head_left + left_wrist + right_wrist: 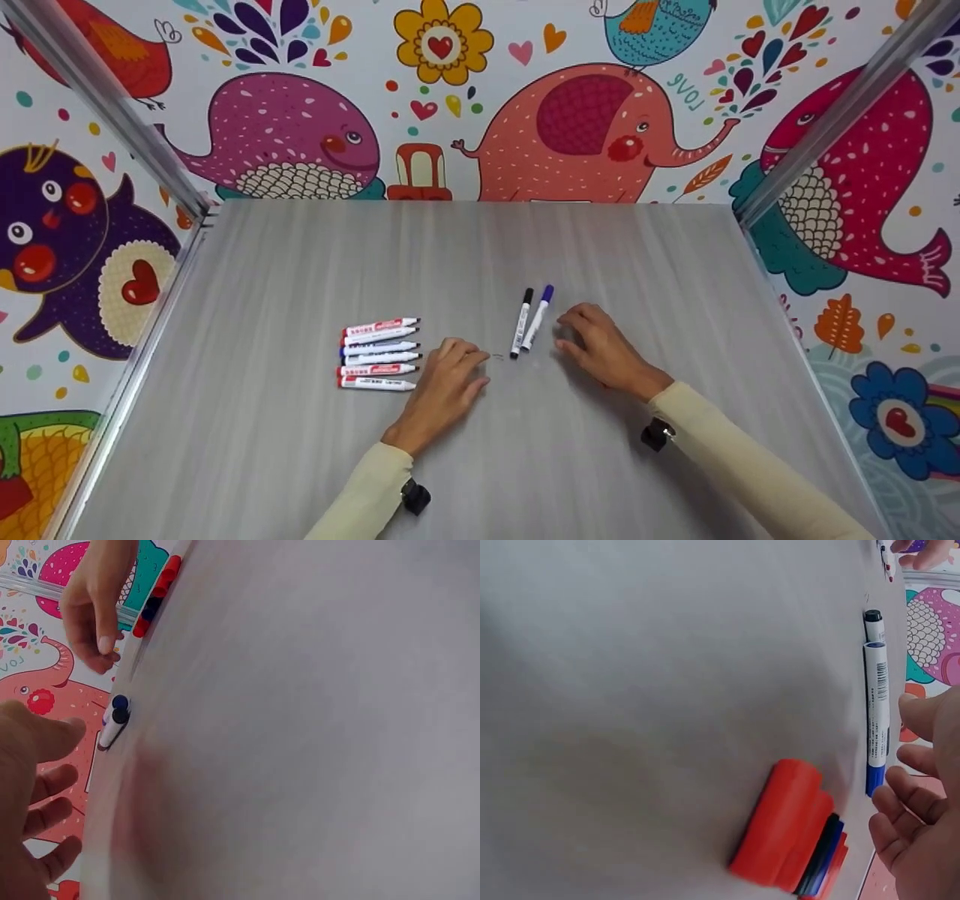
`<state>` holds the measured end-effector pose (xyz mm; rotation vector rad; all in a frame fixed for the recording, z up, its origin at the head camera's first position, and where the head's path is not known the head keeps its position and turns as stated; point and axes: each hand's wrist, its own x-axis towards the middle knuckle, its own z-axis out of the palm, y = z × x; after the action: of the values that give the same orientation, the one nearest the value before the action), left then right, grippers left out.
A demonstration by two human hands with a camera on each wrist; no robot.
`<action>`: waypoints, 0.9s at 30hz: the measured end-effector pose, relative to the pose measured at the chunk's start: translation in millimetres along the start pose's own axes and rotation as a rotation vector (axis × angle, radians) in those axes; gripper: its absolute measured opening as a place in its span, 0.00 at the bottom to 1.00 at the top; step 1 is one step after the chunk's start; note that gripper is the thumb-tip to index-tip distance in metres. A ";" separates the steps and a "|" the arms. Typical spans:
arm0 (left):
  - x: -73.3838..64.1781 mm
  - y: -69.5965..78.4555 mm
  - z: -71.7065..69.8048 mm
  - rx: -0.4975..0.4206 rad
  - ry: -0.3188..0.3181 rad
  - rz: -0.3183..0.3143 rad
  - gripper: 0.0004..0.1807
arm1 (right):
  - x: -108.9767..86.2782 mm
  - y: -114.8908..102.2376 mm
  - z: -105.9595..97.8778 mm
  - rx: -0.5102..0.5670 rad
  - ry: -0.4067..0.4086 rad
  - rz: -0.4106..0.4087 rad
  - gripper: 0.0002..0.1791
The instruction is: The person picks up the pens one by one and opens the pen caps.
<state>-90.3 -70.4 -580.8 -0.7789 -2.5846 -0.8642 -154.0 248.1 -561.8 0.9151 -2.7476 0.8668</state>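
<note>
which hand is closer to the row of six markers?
Left. The left hand rests just right of the row of six markers; the right hand lies farther right, past the two separate markers.

Grey wood-grain tabletop (300,450), streaked lengthwise. Silver metal frame rails: one slanting at upper left (105,97), one at upper right (840,112). Cartoon wallpaper on three sides: purple whale (285,135) beside a small red car (420,172), pink elephant (585,135) at centre, yellow flower (442,41) above, teal bird (652,26), magenta fish (862,180) at right, dark purple bird (60,240) at left.
</note>
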 end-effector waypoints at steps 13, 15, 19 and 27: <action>18.8 11.4 26.5 -0.032 -0.035 0.027 0.20 | 20.6 0.5 13.2 0.047 0.029 0.098 0.21; 21.5 11.1 29.4 -0.036 -0.030 0.034 0.21 | 22.9 1.2 15.0 0.052 0.028 0.111 0.22; 28.7 10.5 34.4 -0.050 -0.046 0.021 0.21 | 28.8 3.9 16.4 0.054 0.010 0.169 0.28; 44.1 16.0 43.6 0.010 -0.119 -0.095 0.30 | 41.8 10.2 17.9 0.072 -0.026 0.274 0.36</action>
<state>-121.5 -14.8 -587.7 -0.7310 -2.7474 -0.8550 -192.6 223.3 -569.9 0.5699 -2.9276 1.0079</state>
